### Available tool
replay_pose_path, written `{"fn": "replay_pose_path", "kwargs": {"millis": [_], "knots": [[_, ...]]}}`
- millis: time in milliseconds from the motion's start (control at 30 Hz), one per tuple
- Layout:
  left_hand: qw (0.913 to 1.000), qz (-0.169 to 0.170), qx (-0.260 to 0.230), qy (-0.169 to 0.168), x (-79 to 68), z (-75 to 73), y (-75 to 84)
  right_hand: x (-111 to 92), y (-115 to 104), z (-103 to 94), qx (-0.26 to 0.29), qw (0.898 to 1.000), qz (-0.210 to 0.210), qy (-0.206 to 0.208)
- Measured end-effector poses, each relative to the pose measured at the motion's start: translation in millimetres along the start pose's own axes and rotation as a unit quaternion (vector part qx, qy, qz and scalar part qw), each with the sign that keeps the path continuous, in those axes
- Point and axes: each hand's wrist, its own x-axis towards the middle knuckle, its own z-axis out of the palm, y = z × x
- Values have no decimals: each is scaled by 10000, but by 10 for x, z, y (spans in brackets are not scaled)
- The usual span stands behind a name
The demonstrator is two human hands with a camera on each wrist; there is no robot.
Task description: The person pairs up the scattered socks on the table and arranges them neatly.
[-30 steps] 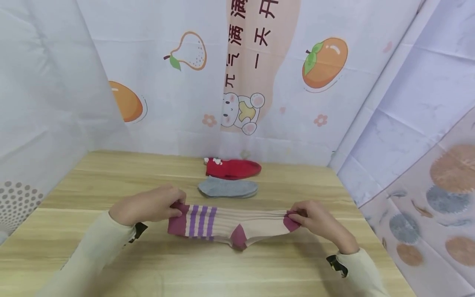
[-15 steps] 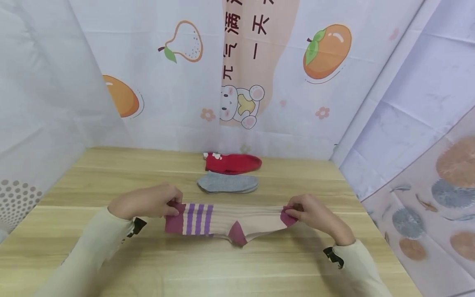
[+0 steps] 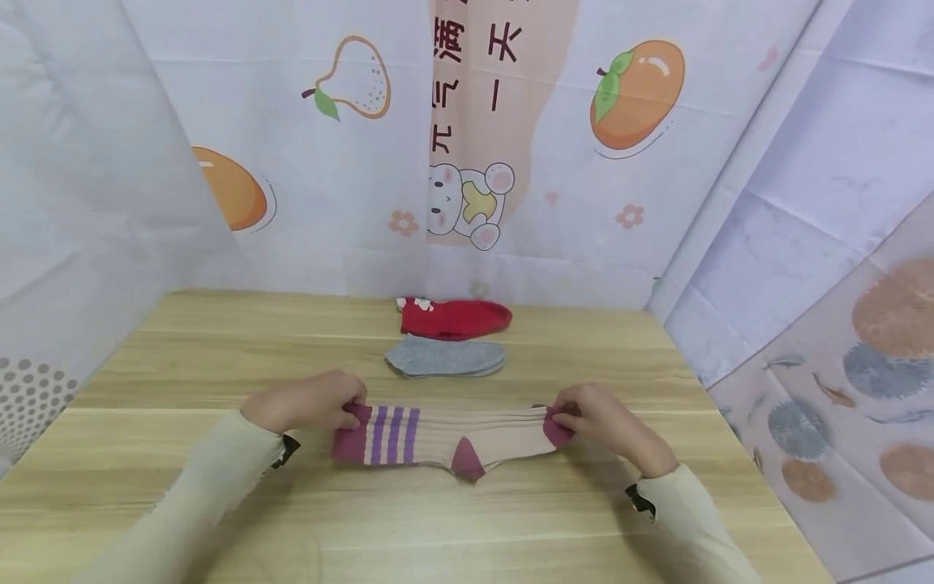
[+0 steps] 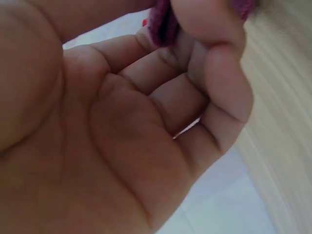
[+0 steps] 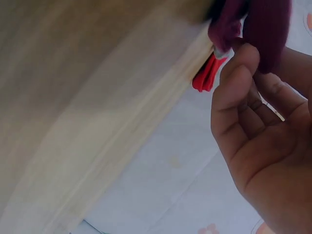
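Observation:
A long cream sock (image 3: 507,434) with purple stripes and a maroon cuff, heel and toe stretches sideways, low over the table. My left hand (image 3: 314,401) pinches its cuff at the left end, and my right hand (image 3: 606,422) pinches the toe. A dark edge behind the toe hints at a second layer. In the left wrist view, a bit of maroon cuff (image 4: 163,24) shows between thumb and fingers. The right wrist view has the maroon toe (image 5: 268,34) at the thumb and forefinger. Beyond the sock lie grey socks (image 3: 448,357) and red socks (image 3: 460,319).
The wood-grain table (image 3: 438,535) extends toward me and to both sides. A white curtain (image 3: 292,203) printed with fruit hangs along its back edge, with more cloth at left and right. The grey and red socks lie close together near the back.
Both hands have come slightly closer together, still holding the sock by its ends. The sock looks lower and flatter. The head view has shifted a little; the grey and red socks stay put.

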Motion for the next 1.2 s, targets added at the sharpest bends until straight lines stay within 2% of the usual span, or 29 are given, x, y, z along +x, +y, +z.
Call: {"fn": "replay_pose_path", "kwargs": {"millis": [133,300,433,567,633,700,833,933,1000,1133,1200], "knots": [[9998,-206,10,63,43,83,-15,33,15,51,-198,9998,-40,-32],[9992,-351,50,168,80,150,-42,40,-1,52,-306,9995,112,36],[9983,-286,195,477,96,146,-31,5,-82,-19,-530,9980,180,308],[9928,-18,710,965,102,145,73,-40,-237,-41,-1173,9890,-381,811],[9867,242,1012,1249,100,168,175,-50,-339,-4,-1507,9796,-809,1053],[9800,608,1161,1495,93,213,300,-53,-451,56,-1673,9719,-1212,1125],[9649,1452,1305,1759,55,368,542,-78,-663,209,-1709,9692,-1628,708],[9550,1810,1522,1789,10,526,641,-109,-777,316,-1677,9734,-1542,265],[9554,1816,1606,1687,-23,623,660,-126,-823,375,-1657,9754,-1450,49],[9674,1553,1512,1312,-77,762,624,-160,-857,469,-1621,9784,-1270,-183],[9706,1446,1460,1256,-83,794,598,-177,-849,501,-1533,9809,-1169,-239]]}}
